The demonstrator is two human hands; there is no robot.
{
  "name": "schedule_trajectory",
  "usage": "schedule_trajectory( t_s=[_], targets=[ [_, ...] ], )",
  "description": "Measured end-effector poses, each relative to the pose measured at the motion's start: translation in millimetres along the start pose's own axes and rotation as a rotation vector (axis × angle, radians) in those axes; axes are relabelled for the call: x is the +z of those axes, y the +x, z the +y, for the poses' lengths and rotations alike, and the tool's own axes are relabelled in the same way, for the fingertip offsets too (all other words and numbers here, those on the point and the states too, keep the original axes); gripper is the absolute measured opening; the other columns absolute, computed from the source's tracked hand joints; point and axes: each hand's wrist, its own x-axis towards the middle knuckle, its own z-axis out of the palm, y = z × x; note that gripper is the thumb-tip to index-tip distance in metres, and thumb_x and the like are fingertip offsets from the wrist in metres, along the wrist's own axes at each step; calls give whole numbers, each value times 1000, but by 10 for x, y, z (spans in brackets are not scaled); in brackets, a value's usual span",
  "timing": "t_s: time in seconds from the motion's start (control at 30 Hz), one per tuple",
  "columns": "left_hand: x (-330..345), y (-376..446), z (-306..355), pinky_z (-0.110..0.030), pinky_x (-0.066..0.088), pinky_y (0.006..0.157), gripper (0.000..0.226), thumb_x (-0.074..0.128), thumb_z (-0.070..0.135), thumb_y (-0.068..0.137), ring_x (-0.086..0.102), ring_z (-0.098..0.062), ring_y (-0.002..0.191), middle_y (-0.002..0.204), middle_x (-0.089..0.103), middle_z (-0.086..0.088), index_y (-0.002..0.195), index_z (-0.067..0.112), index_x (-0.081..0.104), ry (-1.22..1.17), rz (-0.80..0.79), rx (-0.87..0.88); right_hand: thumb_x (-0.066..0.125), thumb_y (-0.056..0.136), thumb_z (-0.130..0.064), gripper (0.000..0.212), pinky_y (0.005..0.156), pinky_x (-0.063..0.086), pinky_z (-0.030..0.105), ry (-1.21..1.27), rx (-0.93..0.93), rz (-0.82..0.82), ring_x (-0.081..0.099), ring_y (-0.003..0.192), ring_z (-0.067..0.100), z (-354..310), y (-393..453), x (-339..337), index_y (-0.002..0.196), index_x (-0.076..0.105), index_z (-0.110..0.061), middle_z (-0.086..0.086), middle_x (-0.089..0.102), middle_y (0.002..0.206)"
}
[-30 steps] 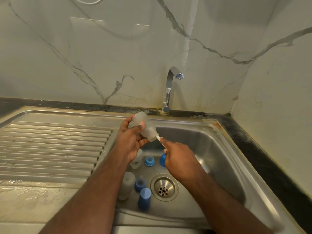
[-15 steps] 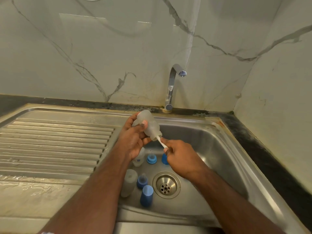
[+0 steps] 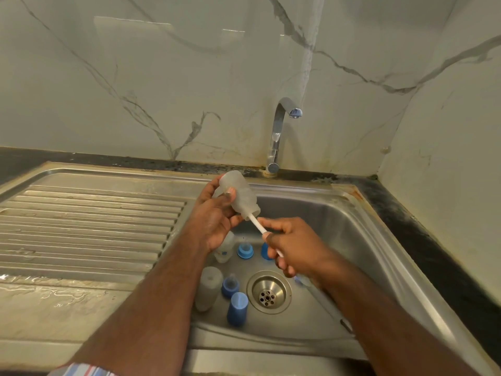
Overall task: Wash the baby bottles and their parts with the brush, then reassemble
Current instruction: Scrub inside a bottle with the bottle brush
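A frosted translucent plastic baby bottle is being held above the stainless steel sink basin by the left hand, whose fingers and thumb are being wrapped round its body, the mouth being tilted down toward the right. The thin white handle of the bottle brush is being gripped by the curled fingers of the right hand, and its head is being kept inside the bottle, where the bristles are not clearly visible through the cloudy wall.

The step in hand is judged to be the scrubbing of this bottle's inside. On the basin floor, near the round metal drain, other parts are being left waiting: a second frosted bottle lying on its side, a blue cylindrical cap, and 2 blue collars with teats, with a third bottle seemingly half hidden under the left wrist.

The chrome tap is not being run. The next move is likely calling for the brush to be drawn out, the bottle to be rinsed and set aside, and another part to be picked up.
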Motion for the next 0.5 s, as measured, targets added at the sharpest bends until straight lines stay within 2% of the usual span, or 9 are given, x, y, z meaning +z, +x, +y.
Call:
schedule_trajectory(
  t_s=[0.03,0.1,0.23,0.37,0.5],
  targets=[
    [-14,9,10,-57,61,84,50,63,5,96,68,-40,113,135,58,-19,141,21,52,-18,4,4,52,101,-11,42,40,38,24,166,37,-49,47,47,12,-10,-26,-51,139,57,-30,7,60,70],
    [-22,19,30,-56,61,83,49,64,6,95,69,-39,111,134,59,-19,140,23,53,-51,9,9,53,99,-6,42,40,39,24,285,47,-45,48,47,14,-2,-53,-115,134,61,-28,10,62,71],
    [-32,34,24,-54,62,80,45,59,5,97,73,-37,105,133,59,-19,137,26,53,-98,24,-12,53,92,0,55,48,47,28,52,3,95,52,51,13,92,9,-51,138,57,-29,10,66,79],
    [-9,27,11,-52,62,79,42,51,4,102,67,-38,113,132,57,-15,134,30,56,-59,32,-31,56,99,-15,48,56,60,34,-138,-63,80,61,60,12,179,39,18,141,49,-38,4,62,98],
    [2,50,-24,-45,63,78,41,52,10,104,70,-36,108,133,57,-12,135,37,56,88,109,-41,54,102,-23,43,51,51,19,-248,-98,122,61,62,9,201,54,-6,141,48,-41,-5,59,94]
  ],
)
